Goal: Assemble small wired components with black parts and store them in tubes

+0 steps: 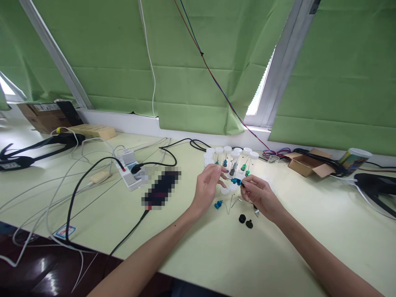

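Observation:
My right hand (260, 196) pinches a small blue fitting (236, 181) with a dark end, holding it above the table. My left hand (208, 187) is at the fitting's other end, its fingers bent together; what sits between them is too small to make out. Below the hands lies a second blue fitting (218, 204), beside a thin bent metal rod (229, 205). Two black round pieces (242, 219) rest nearer to me, and a small metal pin (256, 212) is under my right hand. Behind stand several clear, white-capped vials (246, 159) with green or blue parts inside.
On the left are a power strip (130, 177), a blurred dark device (161, 189) with a cable, and tangled white cords (58, 187). An open cardboard box (309, 165) and a can (354, 160) stand at the right. Green blinds (198, 90) hang behind the table.

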Demonstrator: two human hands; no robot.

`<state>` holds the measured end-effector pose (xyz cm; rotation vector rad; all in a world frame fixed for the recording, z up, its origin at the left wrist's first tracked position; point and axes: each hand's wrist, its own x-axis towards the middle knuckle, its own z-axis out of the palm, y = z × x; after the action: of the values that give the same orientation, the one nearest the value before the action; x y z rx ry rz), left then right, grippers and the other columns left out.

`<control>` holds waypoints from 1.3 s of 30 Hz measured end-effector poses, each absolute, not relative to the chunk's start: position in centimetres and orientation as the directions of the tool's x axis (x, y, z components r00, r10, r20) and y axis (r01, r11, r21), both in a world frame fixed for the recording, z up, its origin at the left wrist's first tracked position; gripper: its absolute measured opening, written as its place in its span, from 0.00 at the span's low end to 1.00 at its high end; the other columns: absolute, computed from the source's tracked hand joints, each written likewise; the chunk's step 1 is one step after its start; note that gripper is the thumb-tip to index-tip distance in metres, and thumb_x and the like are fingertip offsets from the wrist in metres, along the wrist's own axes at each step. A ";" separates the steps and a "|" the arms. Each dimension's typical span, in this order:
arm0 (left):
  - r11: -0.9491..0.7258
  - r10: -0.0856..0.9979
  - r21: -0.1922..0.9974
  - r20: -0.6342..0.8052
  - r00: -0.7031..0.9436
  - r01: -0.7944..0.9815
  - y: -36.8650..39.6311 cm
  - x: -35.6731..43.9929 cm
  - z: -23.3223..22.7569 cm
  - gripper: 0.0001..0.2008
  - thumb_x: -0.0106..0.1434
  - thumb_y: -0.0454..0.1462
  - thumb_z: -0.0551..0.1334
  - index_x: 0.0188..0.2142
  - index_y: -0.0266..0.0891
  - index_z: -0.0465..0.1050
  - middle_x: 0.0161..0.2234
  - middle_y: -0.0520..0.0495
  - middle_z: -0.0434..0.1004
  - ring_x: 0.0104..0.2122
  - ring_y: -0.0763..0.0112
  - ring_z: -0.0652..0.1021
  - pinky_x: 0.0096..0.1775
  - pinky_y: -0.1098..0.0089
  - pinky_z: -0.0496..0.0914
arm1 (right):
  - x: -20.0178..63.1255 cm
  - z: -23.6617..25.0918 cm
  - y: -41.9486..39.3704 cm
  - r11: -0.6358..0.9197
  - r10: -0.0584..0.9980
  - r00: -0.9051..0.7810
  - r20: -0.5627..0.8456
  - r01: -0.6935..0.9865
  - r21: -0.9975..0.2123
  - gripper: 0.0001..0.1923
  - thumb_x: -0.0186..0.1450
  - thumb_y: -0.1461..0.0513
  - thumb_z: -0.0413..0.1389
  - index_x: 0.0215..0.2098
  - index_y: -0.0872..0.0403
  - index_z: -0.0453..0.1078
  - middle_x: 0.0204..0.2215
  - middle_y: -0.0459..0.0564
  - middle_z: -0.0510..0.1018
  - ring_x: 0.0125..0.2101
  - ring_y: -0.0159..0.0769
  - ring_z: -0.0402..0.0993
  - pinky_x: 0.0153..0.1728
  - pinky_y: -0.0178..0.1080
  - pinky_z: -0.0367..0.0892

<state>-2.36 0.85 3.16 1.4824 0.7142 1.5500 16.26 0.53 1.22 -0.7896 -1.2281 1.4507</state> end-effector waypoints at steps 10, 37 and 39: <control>-0.540 0.839 0.841 0.540 0.064 -0.027 0.7 -2.5 3.0 0.19 0.67 0.46 0.56 0.32 0.39 0.80 0.45 0.38 0.69 0.53 0.56 0.70 0.31 0.71 0.77 | 16.6 0.8 0.9 0.074 0.968 -0.201 0.150 -0.343 -0.936 0.10 0.61 0.56 0.63 0.30 0.54 0.72 0.22 0.45 0.70 0.22 0.30 0.63 0.25 0.36 0.58; -0.510 0.860 0.860 0.510 -0.007 -0.025 1.0 -2.8 3.0 0.21 0.68 0.48 0.54 0.32 0.39 0.82 0.24 0.50 0.58 0.23 0.76 0.63 0.21 0.73 0.58 | 16.7 1.1 0.6 0.053 0.949 -0.255 0.184 -0.447 -0.893 0.08 0.62 0.57 0.62 0.34 0.52 0.72 0.23 0.45 0.70 0.23 0.30 0.62 0.26 0.37 0.57; -0.498 0.867 0.866 0.498 -0.007 -0.038 0.9 -2.8 3.2 0.23 0.68 0.49 0.54 0.32 0.39 0.82 0.24 0.50 0.57 0.22 0.76 0.61 0.21 0.72 0.57 | 16.7 1.1 0.5 0.058 0.946 -0.263 0.190 -0.437 -0.897 0.08 0.62 0.57 0.62 0.33 0.52 0.72 0.22 0.45 0.70 0.23 0.30 0.62 0.26 0.37 0.56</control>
<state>-2.78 0.90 3.17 1.5506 0.8839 1.5969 16.67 0.51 1.12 -0.6273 -1.1389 1.5010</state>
